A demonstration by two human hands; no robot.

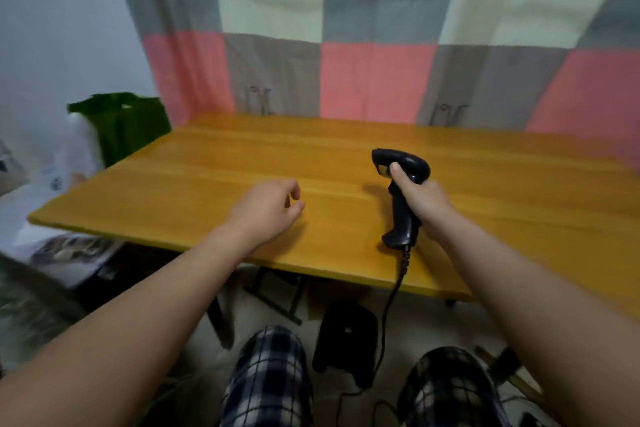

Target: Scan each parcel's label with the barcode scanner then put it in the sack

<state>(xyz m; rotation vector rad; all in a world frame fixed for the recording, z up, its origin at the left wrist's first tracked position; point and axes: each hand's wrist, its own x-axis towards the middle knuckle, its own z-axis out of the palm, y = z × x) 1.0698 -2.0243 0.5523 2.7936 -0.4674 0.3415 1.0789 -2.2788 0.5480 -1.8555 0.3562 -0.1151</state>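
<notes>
My right hand point(420, 199) grips the handle of a black barcode scanner point(401, 184), held upright just above the wooden table point(207, 163), its head pointing left. The scanner's black cable point(391, 305) hangs down over the table's front edge. My left hand point(270, 206) hovers over the table's middle with fingers loosely curled, holding nothing. A green sack point(128, 125) stands off the table's far left corner. White parcels point(65, 163) lie blurred to the left of the table, below the sack. No parcel is on the tabletop.
A checked pink, grey and cream cloth point(374, 45) hangs behind the table. Under the table stands a black stool point(346, 333), with my knees in plaid trousers on either side. Printed white packages point(69, 250) lie at the lower left.
</notes>
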